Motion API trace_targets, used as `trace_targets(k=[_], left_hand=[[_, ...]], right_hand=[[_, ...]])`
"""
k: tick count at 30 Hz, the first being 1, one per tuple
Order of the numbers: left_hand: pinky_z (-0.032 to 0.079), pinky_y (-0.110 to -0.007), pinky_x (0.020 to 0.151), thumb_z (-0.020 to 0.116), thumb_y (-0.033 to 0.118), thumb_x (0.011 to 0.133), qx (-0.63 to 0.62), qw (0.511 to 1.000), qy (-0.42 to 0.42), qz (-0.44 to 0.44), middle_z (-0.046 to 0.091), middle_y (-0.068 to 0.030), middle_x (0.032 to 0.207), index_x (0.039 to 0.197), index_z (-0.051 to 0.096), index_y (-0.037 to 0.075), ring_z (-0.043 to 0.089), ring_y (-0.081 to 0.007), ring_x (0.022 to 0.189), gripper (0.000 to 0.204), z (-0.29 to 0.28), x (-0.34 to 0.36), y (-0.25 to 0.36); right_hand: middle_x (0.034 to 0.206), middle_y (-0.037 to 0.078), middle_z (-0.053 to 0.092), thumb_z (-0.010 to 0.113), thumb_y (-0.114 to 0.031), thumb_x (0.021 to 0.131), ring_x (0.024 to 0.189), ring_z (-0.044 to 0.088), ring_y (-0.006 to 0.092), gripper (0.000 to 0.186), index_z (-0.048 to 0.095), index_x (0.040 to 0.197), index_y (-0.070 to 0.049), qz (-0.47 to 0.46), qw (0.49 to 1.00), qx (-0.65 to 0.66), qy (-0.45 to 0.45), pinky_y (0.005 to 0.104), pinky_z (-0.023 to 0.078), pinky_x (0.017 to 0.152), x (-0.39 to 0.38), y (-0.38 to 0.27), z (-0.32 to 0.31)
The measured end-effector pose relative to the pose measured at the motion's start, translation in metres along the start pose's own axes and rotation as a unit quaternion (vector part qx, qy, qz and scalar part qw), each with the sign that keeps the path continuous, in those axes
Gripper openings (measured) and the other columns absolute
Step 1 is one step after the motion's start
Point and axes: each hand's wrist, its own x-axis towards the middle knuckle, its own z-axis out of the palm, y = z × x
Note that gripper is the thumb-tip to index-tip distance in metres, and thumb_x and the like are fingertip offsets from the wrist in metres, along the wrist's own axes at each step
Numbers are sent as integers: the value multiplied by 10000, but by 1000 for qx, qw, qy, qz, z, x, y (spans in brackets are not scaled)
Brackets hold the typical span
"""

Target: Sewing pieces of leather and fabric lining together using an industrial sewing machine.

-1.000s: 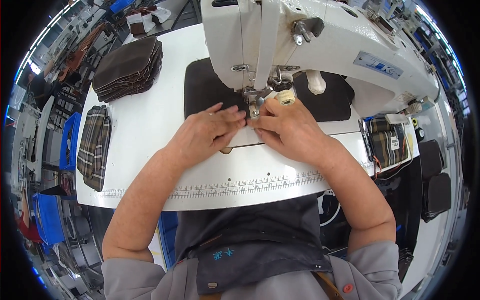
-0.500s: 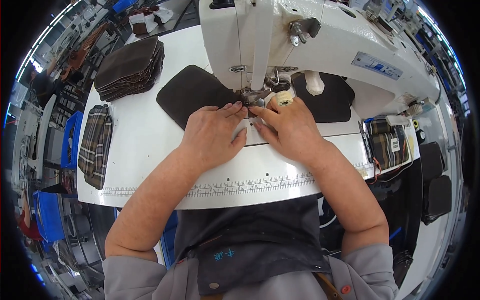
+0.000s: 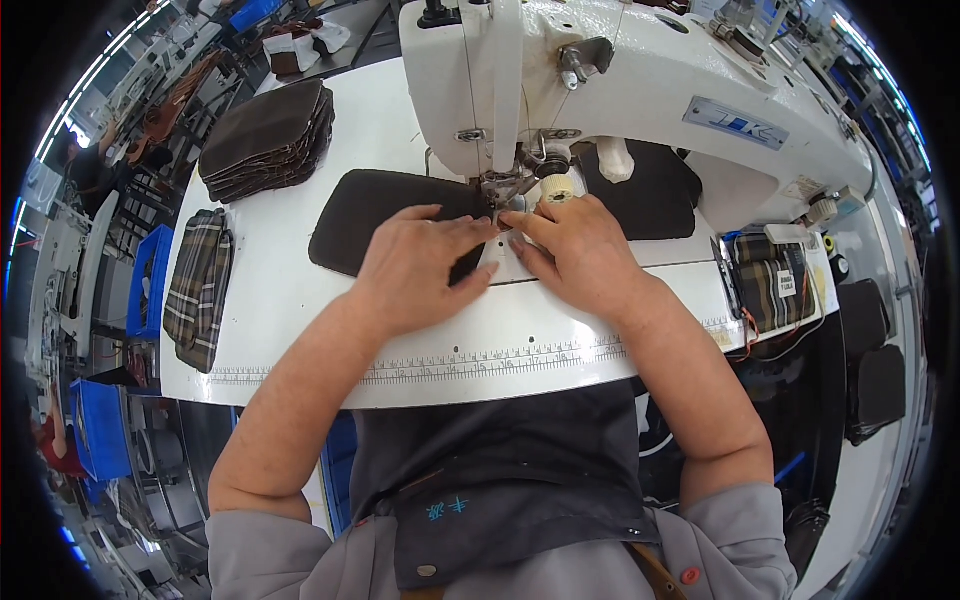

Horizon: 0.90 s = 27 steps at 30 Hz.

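Left hand (image 3: 415,268) lies spread on the dark panel (image 3: 360,220); right hand (image 3: 582,250), grip unclear, is at the sewing machine (image 3: 650,75), work seemingly unfinished.

Left of the frame: folded plaid cloth (image 3: 197,300), lying lengthwise, with a blue bin (image 3: 150,282) beyond its outer side; lower left, a second blue bin (image 3: 98,430), near a person in red (image 3: 62,458) close to the rim. Upper left: brown strips (image 3: 180,98), a white-and-brown bundle (image 3: 290,52) on a grey table (image 3: 355,48), and a bright light strip (image 3: 110,46). Right: dark striped cloth (image 3: 757,288) bearing a white label (image 3: 787,283); just beside it, orange wires (image 3: 749,328). Upper right: a further light strip (image 3: 882,66), visibly curved.
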Motion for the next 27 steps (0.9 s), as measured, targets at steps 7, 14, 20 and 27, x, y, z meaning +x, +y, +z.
trace_targets(k=[7,14,20,27], left_hand=[[306,-514,1252,594,215,1035,-113,992,-19,-53,598,-153,1494,1417,626,56,485,-337,1463,414,3,-3,-13],[254,-542,1273,550,234,1073,-176,977,-28,-120,534,-139,1559,1483,563,65,388,-341,1529,444,-2,-18,4],[248,-561,1273,579,134,1031,-111,993,-19,-47,531,-108,1570,1477,581,99,411,-310,1522,447,7,-23,6],[274,-569,1267,573,100,1008,-65,995,-66,-41,556,-61,1541,1436,621,143,461,-278,1481,432,-2,-21,8]], right_hand=[[847,65,616,721,-188,904,841,640,275,175,787,1052,-121,-33,999,36,-11,427,477,740,-1,-2,-2],[846,53,603,756,-199,867,830,631,270,186,784,1038,-131,-37,997,64,-27,424,482,742,-6,-5,-11],[854,54,614,757,-227,866,849,640,262,149,784,972,-125,-69,996,55,-28,430,473,750,-5,-15,-13],[811,63,630,753,-238,866,830,658,252,137,750,885,-102,-83,996,32,-29,414,466,736,-5,-18,-10]])
